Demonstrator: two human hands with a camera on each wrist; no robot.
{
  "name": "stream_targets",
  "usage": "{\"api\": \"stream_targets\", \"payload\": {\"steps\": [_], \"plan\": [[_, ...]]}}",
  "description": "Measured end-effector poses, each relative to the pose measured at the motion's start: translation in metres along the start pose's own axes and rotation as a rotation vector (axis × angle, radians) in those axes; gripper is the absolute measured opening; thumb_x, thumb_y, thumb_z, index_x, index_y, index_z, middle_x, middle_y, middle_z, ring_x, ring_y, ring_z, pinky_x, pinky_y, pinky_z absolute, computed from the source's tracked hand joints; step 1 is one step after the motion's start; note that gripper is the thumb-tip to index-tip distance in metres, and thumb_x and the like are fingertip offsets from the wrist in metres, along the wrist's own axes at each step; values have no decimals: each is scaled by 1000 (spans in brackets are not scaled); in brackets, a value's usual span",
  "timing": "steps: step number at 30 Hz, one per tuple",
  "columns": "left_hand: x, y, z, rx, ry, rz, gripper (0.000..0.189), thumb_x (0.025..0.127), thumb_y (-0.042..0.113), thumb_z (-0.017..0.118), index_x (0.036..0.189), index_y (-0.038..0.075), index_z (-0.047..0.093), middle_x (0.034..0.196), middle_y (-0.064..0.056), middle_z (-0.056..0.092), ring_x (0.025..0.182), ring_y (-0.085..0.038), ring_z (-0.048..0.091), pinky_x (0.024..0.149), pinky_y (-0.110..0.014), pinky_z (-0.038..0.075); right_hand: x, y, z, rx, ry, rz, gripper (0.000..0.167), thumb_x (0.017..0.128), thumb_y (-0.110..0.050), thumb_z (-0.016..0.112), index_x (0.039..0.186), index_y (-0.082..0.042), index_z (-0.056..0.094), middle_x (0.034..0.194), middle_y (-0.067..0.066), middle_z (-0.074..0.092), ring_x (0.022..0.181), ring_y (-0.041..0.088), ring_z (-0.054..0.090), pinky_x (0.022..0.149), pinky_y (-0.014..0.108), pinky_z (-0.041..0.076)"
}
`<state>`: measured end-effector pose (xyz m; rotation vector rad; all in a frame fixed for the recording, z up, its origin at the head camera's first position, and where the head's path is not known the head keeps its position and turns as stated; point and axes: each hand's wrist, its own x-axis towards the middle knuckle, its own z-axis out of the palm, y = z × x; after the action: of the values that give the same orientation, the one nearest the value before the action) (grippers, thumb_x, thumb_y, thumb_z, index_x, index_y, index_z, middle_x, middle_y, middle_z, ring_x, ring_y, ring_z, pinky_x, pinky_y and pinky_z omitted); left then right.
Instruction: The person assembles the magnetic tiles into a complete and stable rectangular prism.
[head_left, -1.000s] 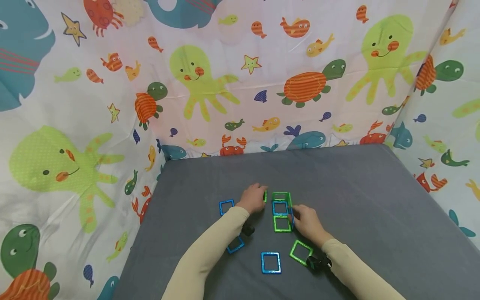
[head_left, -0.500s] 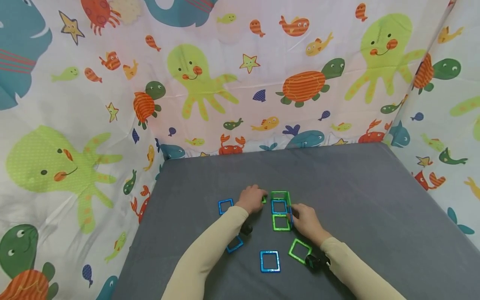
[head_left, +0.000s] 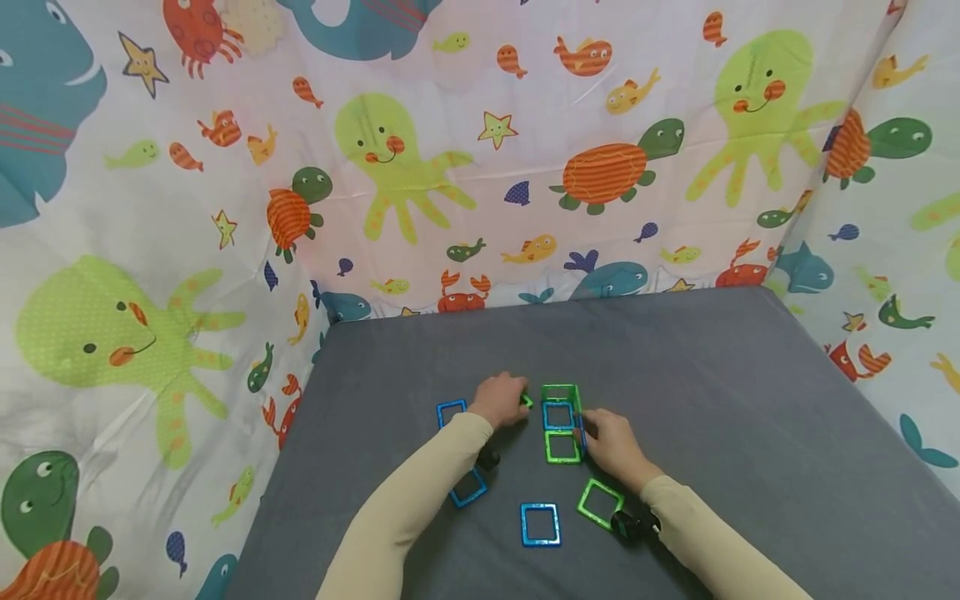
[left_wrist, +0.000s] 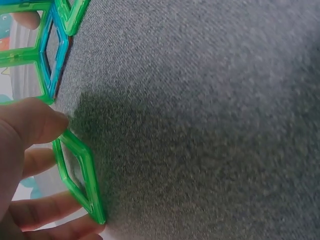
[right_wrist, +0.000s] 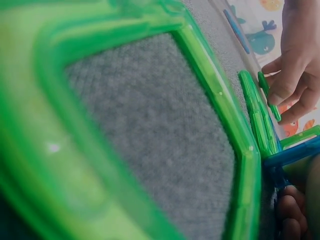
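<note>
My left hand (head_left: pixel 501 400) pinches a green square magnetic tile (left_wrist: pixel 89 167) by its edges, thumb on one side and fingers on the other. That tile is tilted just left of a small structure of joined tiles. The structure has a flat blue tile (head_left: pixel 558 403), a flat green tile (head_left: pixel 562 461) in front of it, and green tiles (head_left: pixel 560 387) standing at the back. On its right side my right hand (head_left: pixel 615 446) holds an upright blue tile (head_left: pixel 582 433), a fingertip showing on its inner face. The right palm is hidden in the right wrist view.
Loose on the grey cloth (head_left: pixel 675 375) lie a blue tile (head_left: pixel 541 543) in front, a green tile (head_left: pixel 595 518) by the right wrist, and two blue tiles partly under the left arm, one farther back (head_left: pixel 441 415) and one nearer (head_left: pixel 471 500). A printed curtain (head_left: pixel 450 267) surrounds the table.
My left hand has drawn slightly left, away from the structure, and the green tile in it has turned from upright to slanted. The right hand stays in place.
</note>
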<state>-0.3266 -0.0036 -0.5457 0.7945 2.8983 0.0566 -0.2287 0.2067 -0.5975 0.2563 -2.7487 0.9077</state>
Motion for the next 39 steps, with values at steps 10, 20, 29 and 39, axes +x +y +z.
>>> {"api": "stream_targets", "payload": {"steps": [10, 20, 29, 39], "plan": [[-5, -4, -10, -79, 59, 12, 21, 89, 31, 72, 100, 14, 66, 86, -2, 63, 73, -16, 54, 63, -33, 45, 1, 2, -1, 4, -5, 6, 23, 91, -13, 76, 109, 0, 75, 81, 4, 65, 69, 10, 54, 61, 28, 45], [-18, -3, -19, -268, 130, 15, 46, 90, 33, 68, 131, 12, 66, 115, -11, 66, 79, -19, 54, 76, -37, 52, 1, 1, -2, -5, -4, -6, 25, 91, -12, 76, 112, 1, 74, 83, 5, 66, 71, 12, 57, 62, 30, 47], [-24, 0, -10, -435, 230, 104, 48, 86, 31, 69, 129, 9, 63, 117, -9, 62, 84, -17, 54, 77, -31, 50, 1, 1, -4, -11, 16, -21, 24, 90, -10, 76, 111, 2, 74, 85, 7, 68, 72, 14, 60, 63, 32, 50], [-27, 5, -3, -508, 250, 144, 42, 85, 26, 71, 123, 13, 61, 111, -4, 60, 86, -13, 52, 73, -25, 46, 3, 1, -5, -7, 24, -29, 23, 90, -10, 76, 110, 1, 75, 84, 7, 68, 72, 14, 59, 64, 34, 49]]}}
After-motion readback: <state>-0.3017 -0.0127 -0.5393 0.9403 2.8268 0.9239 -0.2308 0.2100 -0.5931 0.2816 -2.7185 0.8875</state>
